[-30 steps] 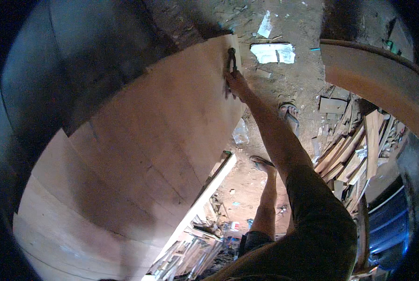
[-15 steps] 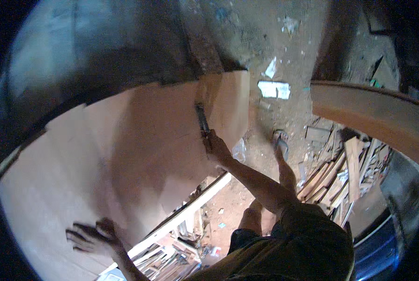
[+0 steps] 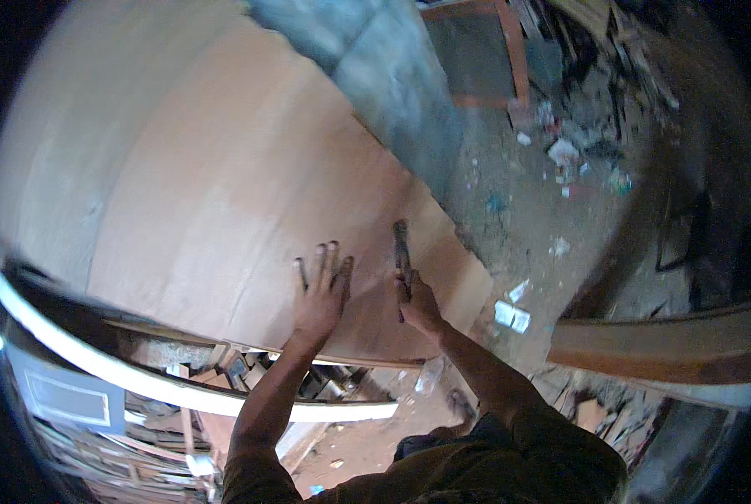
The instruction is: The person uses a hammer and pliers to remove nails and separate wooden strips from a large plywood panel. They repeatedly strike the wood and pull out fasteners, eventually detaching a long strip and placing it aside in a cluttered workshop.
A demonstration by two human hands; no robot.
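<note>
A wide sheet of tan plywood (image 3: 216, 185) lies in front of me. My left hand (image 3: 320, 290) rests on it palm down, fingers spread, holding nothing. Just to its right, my right hand (image 3: 417, 302) is closed around a dark hammer-like tool (image 3: 401, 245). The tool's thicker end points away from me, over the sheet near its right end. Blur and dim light hide the exact shape of that end.
A pale wooden rail (image 3: 191, 395) runs along the near side, with wood scraps (image 3: 132, 458) below. A curved brown board (image 3: 661, 344) is at right. Paper litter (image 3: 512, 317) lies on the dirt floor. A framed panel (image 3: 476, 55) stands far off.
My left hand has moved from the sheet's lower left to close beside my right hand. The view has swung round, showing more floor at the far right. The tool stays in my right hand.
</note>
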